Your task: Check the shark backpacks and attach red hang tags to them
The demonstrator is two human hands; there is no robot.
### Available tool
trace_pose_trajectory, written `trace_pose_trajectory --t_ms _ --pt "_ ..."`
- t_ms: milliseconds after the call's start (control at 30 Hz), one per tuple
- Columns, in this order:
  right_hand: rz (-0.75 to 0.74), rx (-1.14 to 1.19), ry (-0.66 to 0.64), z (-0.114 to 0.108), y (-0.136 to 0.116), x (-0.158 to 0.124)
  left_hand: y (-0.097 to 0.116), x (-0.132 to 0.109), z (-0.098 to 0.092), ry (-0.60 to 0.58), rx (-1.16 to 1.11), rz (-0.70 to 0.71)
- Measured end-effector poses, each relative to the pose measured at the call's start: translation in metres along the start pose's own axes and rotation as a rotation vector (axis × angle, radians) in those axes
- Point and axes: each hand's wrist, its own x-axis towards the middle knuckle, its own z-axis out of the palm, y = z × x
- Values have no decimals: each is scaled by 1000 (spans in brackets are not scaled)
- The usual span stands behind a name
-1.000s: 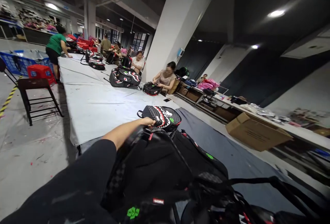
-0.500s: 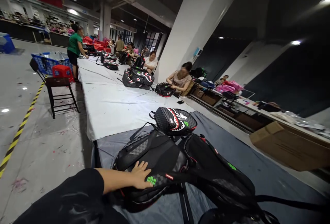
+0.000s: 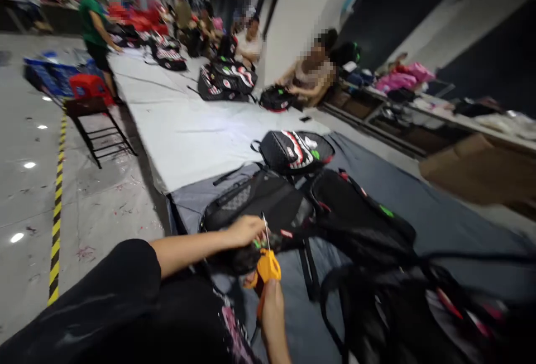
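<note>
A black checkered backpack (image 3: 268, 196) with a green patch lies on the grey-covered table in front of me. Over its near side, my left hand (image 3: 246, 231) has its fingers curled together; what they pinch is hidden. My right hand (image 3: 272, 302) grips a tool (image 3: 268, 265) with a yellow-orange body and a thin metal tip, pointing up beside my left fingers. Blur hides the tool's exact kind. Against the first bag lies a second black backpack (image 3: 360, 213), and behind them is a backpack with a shark-mouth print (image 3: 293, 152).
More black bags (image 3: 389, 308) with loose straps lie at the near right. A seated person (image 3: 312, 73) handles a bag across the white table cover (image 3: 188, 135). A dark chair (image 3: 98, 124) stands left of the table, a cardboard box (image 3: 477, 171) at the right.
My left hand, flat on the backpack before, now has curled fingers. My right hand has come into view with the yellow-orange tool. The camera view has tilted downward.
</note>
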Motion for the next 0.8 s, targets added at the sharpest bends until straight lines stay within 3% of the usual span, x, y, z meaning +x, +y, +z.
trace_pose_trajectory --t_ms 133,233,300,400,467,533,667,733,800 --pt "100 -15 66 -42 -22 0 -47 6 -16 138 382 -168" --pt "179 -172 8 -60 -43 5 -83 22 -20 77 659 -323" --pt "215 -271 -67 -59 -57 13 -97 31 -11 17 738 -292" --pt "262 -357 -163 -52 -74 33 -101 41 6 64 798 -188" --pt "298 -375 -208 -49 -83 49 -101 45 8 72 723 -157" --pt "321 -385 -216 -50 -91 64 -104 46 -2 58 506 -172" --pt "312 -424 -182 -53 -108 90 -125 34 -50 -44 86 -271" --pt "299 -457 -160 -52 -115 107 -141 22 -75 -92 -126 -383" --pt "299 -515 -148 -49 -119 130 -154 11 -94 -67 -402 -520"
